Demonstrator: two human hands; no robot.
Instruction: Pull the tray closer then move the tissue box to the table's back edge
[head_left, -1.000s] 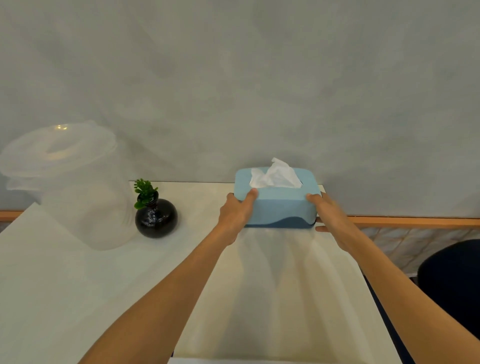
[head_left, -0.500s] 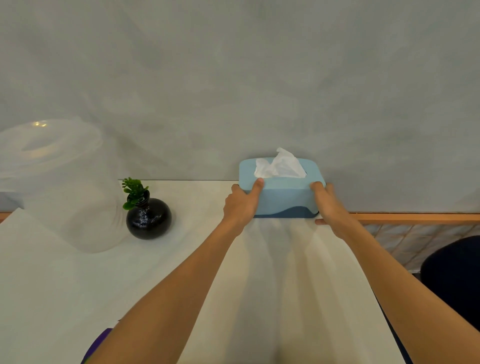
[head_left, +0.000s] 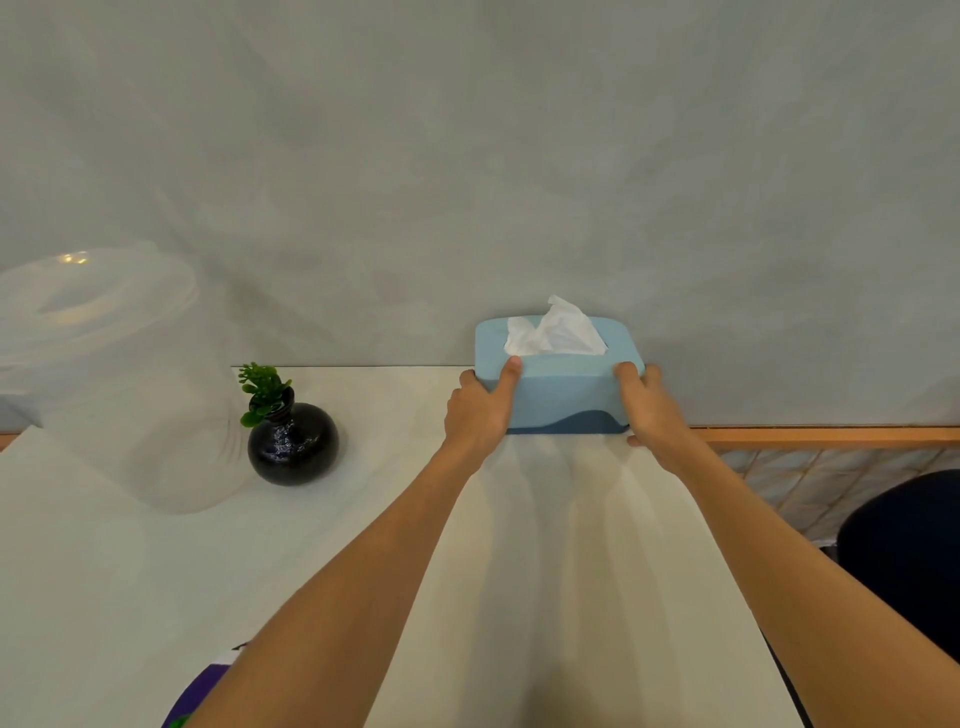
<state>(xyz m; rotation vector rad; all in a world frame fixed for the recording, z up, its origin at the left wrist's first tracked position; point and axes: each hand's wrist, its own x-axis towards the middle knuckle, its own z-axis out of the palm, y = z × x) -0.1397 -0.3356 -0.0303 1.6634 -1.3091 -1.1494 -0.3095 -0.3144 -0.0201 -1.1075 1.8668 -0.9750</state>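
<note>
Here, the blue tissue box (head_left: 563, 387) stands at the far right end of the white counter (head_left: 363, 519), its back against or just in front of the grey wall (head_left: 467, 156); which of the two cannot be told. A white tissue (head_left: 558, 332) rises crumpled from the slot in its lid. The box is pale blue above with a darker blue wave along its base.

The left hand (head_left: 480, 410) is closed on the box's left end, thumb laid on the front upper edge, fingers wrapped around the side. The right hand (head_left: 647, 408) is closed on the right end in the same way, with one finger low near the counter surface. Both bare forearms reach straight out from the near edge.

To the left, well apart from the box, a round black vase (head_left: 292, 444) holds a small green sprig (head_left: 262, 389). Farther left stands a large clear plastic container (head_left: 111, 374) with a lid; nothing can be seen inside it. Beyond the counter's right edge lie a wooden rail (head_left: 831, 434) and a dark rounded shape (head_left: 904, 551). A purple object (head_left: 200, 696) shows at the bottom edge.
</note>
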